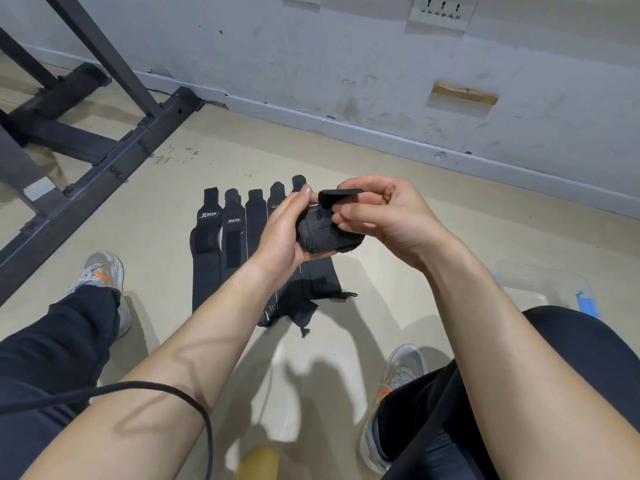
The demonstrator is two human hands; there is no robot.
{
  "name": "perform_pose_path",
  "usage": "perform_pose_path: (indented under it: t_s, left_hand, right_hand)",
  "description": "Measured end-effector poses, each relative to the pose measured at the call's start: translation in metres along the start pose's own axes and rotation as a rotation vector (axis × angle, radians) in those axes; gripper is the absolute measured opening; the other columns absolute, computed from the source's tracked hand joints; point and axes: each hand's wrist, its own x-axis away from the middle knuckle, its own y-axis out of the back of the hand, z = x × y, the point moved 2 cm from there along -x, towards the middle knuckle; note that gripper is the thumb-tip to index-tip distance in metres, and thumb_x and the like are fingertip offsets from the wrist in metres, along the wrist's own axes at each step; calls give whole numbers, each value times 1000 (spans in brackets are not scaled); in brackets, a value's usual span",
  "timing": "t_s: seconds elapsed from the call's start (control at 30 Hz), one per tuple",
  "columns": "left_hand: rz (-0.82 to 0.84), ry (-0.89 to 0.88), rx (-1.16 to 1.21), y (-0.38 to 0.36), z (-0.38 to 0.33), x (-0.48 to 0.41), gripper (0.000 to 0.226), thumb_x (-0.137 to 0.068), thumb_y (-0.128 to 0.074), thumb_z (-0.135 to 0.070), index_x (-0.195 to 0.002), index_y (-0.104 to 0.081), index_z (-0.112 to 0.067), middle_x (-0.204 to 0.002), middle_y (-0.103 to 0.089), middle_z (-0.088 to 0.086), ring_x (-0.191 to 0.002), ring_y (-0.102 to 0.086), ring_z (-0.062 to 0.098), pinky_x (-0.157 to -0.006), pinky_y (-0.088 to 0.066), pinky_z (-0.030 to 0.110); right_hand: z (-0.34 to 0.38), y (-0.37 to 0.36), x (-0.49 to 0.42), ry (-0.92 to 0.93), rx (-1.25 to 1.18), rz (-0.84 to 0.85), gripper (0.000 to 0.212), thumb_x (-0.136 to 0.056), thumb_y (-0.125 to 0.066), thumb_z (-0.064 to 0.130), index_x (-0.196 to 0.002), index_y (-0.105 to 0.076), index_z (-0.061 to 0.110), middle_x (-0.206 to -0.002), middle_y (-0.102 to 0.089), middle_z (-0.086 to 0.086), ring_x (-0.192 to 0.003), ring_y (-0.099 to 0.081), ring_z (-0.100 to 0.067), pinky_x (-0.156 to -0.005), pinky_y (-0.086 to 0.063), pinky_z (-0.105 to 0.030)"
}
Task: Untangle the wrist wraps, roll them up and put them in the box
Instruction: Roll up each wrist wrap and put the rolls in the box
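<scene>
Several flat wrist wraps (235, 251) lie side by side on the floor at centre, just beyond the hands. A clear box (526, 299) sits at near right, partly hidden by a knee. The left hand (280, 233) cups a rolled wrap (325, 237), fingers curled round it. The right hand (381, 216) pinches its loose tail (337, 197). Judgement: light, soft, springy fabric, prone to unrolling. Hold it across the roll's girth, with the tail pressed down.

matt black cloth wrist wraps (221, 244); scuffed painted wall (346, 64)
</scene>
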Motion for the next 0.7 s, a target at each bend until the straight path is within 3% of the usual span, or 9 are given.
perform_pose_path:
  t_s: [0.07, 0.13, 0.27, 0.37, 0.47, 0.53, 0.63, 0.7]
  left_hand:
    - [39, -13, -59, 0, 0, 2, 31, -96, -59, -49, -108, -64, -21, -110, -69, 9, -102, -69, 32, -86, -59, 61]
    - [73, -34, -153, -1, 3, 5, 25, -85, -70, -44, -102, -66, -27, -107, -67, 6, -94, -70, 28, -78, -62, 53]
    - [102, -96, -284, -2, 8, 7, 43, -66, -88, -31, -105, -69, -31, -111, -70, 6, -102, -71, 32, -91, -58, 62]
    - [128, -127, -338, -5, 7, 9, 50, -67, -88, -27, -113, -68, -28, -109, -72, 3, -108, -71, 31, -98, -55, 62]
    - [97, -169, -419, -8, 4, 11, 56, -70, -87, -24, -120, -62, -26, -114, -69, -5, -116, -66, 19, -108, -49, 56]
    - [64, -204, -458, -9, 1, 11, 67, -65, -90, -29, -122, -54, -28, -121, -61, -6, -126, -58, 19, -113, -44, 53]
    - [90, -222, -489, -11, -4, 12, 74, -67, -91, -18, -124, -45, -24, -121, -55, -3, -111, -61, 11, -102, -53, 36]
    - [100, -257, -536, -14, -8, 12, 74, -67, -91, -13, -124, -44, -23, -119, -54, -3, -104, -60, 6, -94, -54, 27]
  right_hand:
    - [1, 0, -1, 26, 108, -71, 11, -92, -68, -2, -93, -66, 9, -70, -71, -7, -56, -67, -14, -58, -56, -23]
    - [1, 4, -4, 75, 274, -148, 12, -96, -68, 9, -86, -63, 13, -58, -62, -2, -46, -54, -11, -49, -46, -22]
    - [-1, 11, -7, 164, 482, -261, 21, -91, -75, 17, -74, -63, 23, -51, -34, 12, -50, -33, -8, -52, -30, -25]
    - [-4, 14, -7, 195, 501, -280, 22, -88, -75, 21, -70, -63, 26, -61, -27, 8, -58, -26, -12, -58, -23, -30]
    - [-9, 15, -8, 166, 468, -314, 26, -88, -76, 22, -67, -62, 27, -68, -34, 6, -60, -33, -12, -57, -28, -28]
    - [-11, 13, -8, 117, 401, -320, 24, -90, -75, 19, -70, -62, 23, -73, -49, 3, -63, -46, -14, -59, -38, -26]
    - [-15, 11, -10, 41, 277, -343, 18, -90, -71, 15, -74, -61, 15, -78, -62, -3, -65, -58, -18, -58, -46, -29]
    - [-17, 7, -10, 8, 221, -370, 17, -86, -68, 14, -73, -58, 14, -74, -60, -5, -64, -58, -24, -52, -50, -45]
